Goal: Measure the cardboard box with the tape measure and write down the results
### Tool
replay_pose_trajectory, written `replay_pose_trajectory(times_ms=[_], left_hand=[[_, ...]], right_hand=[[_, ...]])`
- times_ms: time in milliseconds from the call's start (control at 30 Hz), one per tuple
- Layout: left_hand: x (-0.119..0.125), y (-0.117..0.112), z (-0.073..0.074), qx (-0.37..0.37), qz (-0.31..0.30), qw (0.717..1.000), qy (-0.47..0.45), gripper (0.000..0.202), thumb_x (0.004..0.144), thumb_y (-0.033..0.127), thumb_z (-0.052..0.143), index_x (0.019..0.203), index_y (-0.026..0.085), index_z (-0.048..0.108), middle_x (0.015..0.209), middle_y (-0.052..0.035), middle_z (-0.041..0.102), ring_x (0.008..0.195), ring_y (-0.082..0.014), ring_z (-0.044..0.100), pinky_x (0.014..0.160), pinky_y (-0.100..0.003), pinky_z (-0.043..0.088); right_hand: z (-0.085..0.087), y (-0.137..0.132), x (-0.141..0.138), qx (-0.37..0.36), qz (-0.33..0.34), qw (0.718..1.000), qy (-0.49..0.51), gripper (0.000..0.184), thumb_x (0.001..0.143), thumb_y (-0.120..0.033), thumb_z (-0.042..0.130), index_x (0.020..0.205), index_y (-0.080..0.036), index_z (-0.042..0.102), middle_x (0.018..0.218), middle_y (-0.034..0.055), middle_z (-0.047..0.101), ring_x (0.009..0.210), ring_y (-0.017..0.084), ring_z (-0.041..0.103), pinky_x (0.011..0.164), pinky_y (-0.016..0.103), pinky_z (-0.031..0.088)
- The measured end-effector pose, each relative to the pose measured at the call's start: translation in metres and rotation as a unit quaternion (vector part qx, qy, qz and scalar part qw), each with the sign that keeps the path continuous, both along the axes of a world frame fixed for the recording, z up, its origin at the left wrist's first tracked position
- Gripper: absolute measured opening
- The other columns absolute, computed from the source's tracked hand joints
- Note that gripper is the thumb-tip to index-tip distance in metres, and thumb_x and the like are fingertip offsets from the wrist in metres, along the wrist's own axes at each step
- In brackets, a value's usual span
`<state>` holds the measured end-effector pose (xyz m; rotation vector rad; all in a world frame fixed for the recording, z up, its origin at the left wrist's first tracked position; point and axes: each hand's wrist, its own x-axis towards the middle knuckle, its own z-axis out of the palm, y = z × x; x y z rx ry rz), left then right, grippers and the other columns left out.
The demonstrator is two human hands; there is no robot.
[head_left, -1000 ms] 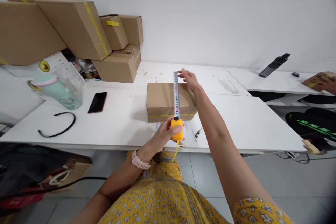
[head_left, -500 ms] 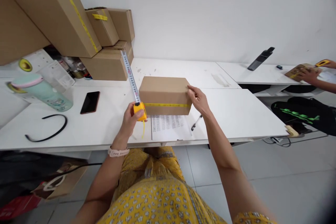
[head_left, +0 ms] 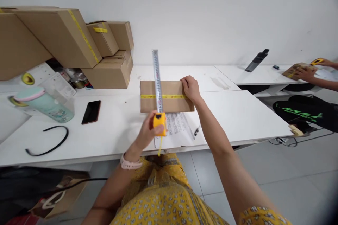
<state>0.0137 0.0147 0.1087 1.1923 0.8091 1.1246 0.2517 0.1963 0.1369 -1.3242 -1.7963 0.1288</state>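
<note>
My left hand (head_left: 148, 129) is closed round a yellow tape measure (head_left: 159, 125). Its metal blade (head_left: 157, 77) sticks out away from me, crossing in front of the cardboard box (head_left: 174, 105). A strip of yellow tape runs along the side of this box that faces me. At the box's right end, my right hand (head_left: 191, 89) grips the far corner with its fingers. Partly under the box lies a printed sheet of paper (head_left: 176, 132), with a pen (head_left: 196, 131) at its right.
Stacked cardboard boxes (head_left: 105, 74) stand at the back left. Nearer are a mint tumbler (head_left: 50, 105), a phone (head_left: 91, 111) and a black headband (head_left: 66, 137). Further right are a dark bottle (head_left: 257, 60) and another person's hands (head_left: 306, 73) on a small box.
My left hand has carried the tape measure rightward, so its blade now lies across the view of the box. The box has been turned, its taped side facing up more.
</note>
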Motion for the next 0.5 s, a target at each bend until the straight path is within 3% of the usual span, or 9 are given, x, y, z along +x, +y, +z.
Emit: replay_pose_trajectory(times_ms=[100, 233, 500], left_hand=[[0.022, -0.021, -0.033, -0.05, -0.075, 0.996, -0.002, 0.054, 0.074, 0.046, 0.083, 0.115, 0.024, 0.054, 0.099, -0.0004, 0.059, 0.075, -0.0132, 0.063, 0.066, -0.029, 0.061], [0.035, -0.028, -0.061, -0.061, -0.086, 0.994, -0.021, 0.05, 0.078, 0.045, 0.082, 0.114, 0.024, 0.056, 0.101, -0.0008, 0.058, 0.077, -0.0118, 0.059, 0.071, -0.028, 0.058], [0.041, -0.026, -0.06, -0.077, -0.091, 0.992, -0.028, 0.053, 0.076, 0.048, 0.083, 0.115, 0.024, 0.056, 0.097, 0.0, 0.056, 0.075, -0.0126, 0.059, 0.07, -0.03, 0.056]], right_hand=[[0.003, -0.002, -0.001, -0.001, 0.008, 1.0, 0.008, 0.029, 0.1, -0.028, 0.036, 0.112, -0.025, 0.063, 0.107, 0.0085, 0.071, 0.101, 0.028, 0.06, 0.096, 0.043, 0.042], [0.008, 0.0, 0.001, -0.009, 0.03, 0.999, -0.029, 0.042, 0.101, -0.021, 0.032, 0.13, -0.029, 0.06, 0.098, 0.0058, 0.072, 0.1, 0.029, 0.058, 0.095, 0.045, 0.04], [0.008, 0.011, -0.003, 0.013, 0.044, 0.993, -0.104, 0.052, 0.102, -0.02, 0.03, 0.132, -0.033, 0.071, 0.106, 0.0102, 0.068, 0.099, 0.029, 0.052, 0.092, 0.047, 0.036]])
